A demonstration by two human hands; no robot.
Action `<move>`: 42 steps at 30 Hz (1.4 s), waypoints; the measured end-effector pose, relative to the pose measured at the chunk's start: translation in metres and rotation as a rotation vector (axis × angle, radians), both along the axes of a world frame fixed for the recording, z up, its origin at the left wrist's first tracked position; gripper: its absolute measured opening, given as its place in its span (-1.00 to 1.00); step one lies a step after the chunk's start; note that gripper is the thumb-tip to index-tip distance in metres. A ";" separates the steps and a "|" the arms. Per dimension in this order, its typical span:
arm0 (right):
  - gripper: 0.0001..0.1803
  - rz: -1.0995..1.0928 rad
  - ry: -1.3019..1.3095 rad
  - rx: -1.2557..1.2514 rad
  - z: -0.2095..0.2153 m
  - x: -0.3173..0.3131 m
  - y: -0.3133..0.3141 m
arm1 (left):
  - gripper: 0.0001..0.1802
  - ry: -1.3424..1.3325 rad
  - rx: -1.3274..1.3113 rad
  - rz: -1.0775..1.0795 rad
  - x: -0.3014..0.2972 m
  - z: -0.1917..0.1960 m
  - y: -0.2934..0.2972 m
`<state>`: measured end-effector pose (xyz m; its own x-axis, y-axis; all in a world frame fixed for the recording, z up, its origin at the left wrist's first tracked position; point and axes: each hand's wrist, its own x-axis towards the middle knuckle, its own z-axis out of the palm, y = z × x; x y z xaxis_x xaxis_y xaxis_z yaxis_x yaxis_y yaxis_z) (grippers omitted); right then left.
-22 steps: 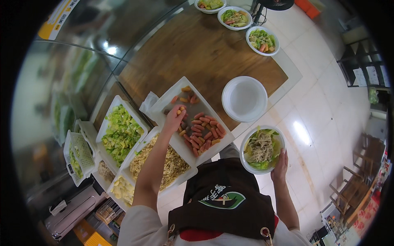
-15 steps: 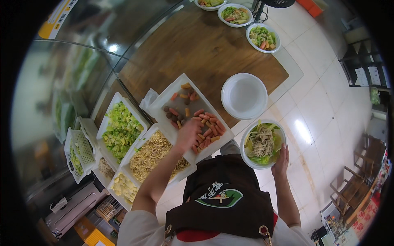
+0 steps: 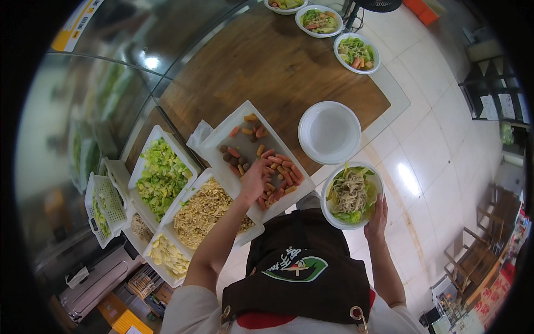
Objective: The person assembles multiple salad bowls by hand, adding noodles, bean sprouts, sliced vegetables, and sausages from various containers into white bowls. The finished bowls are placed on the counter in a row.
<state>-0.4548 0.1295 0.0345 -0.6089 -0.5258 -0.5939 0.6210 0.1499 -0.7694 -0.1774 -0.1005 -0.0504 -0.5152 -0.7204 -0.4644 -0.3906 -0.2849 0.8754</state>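
My left hand (image 3: 253, 181) reaches into a white rectangular tray (image 3: 222, 139) of small red and orange sausages (image 3: 278, 167) and brown balls. Its fingers curl down among the sausages at the tray's near side, and whether they grip one is hidden. My right hand (image 3: 378, 218) holds a white bowl (image 3: 353, 195) from below, right of the tray. The bowl contains noodles on green leaves. A dark apron (image 3: 300, 273) covers my chest below both.
An empty white bowl (image 3: 330, 132) sits on the wooden counter (image 3: 267, 61) beyond the held bowl. Three filled bowls (image 3: 356, 53) stand at the counter's far end. Left are trays of chopped lettuce (image 3: 161, 175), shredded noodles (image 3: 203, 211) and pale slices (image 3: 167, 251). White tiled floor lies right.
My left hand has drawn back from the far middle of the sausage tray to its near side. The bowl in my right hand has stayed about where it was.
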 end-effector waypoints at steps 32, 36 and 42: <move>-0.49 -0.031 0.005 -0.034 0.012 0.020 -0.015 | -0.73 -0.819 -0.967 -0.750 -0.044 0.028 0.040; -0.42 -0.073 0.059 0.012 0.018 0.032 -0.024 | -0.63 -0.335 -0.668 -0.298 -0.020 0.035 0.018; -0.54 0.000 0.132 -0.181 0.044 0.066 -0.039 | -0.63 0.031 -0.788 -0.435 -0.068 0.204 0.040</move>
<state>-0.3889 0.0907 0.0781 -0.6754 -0.6162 -0.4050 0.5131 0.0018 -0.8583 -0.2455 -0.0607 0.1535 -0.8206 -0.5625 0.1008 -0.2967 0.5701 0.7662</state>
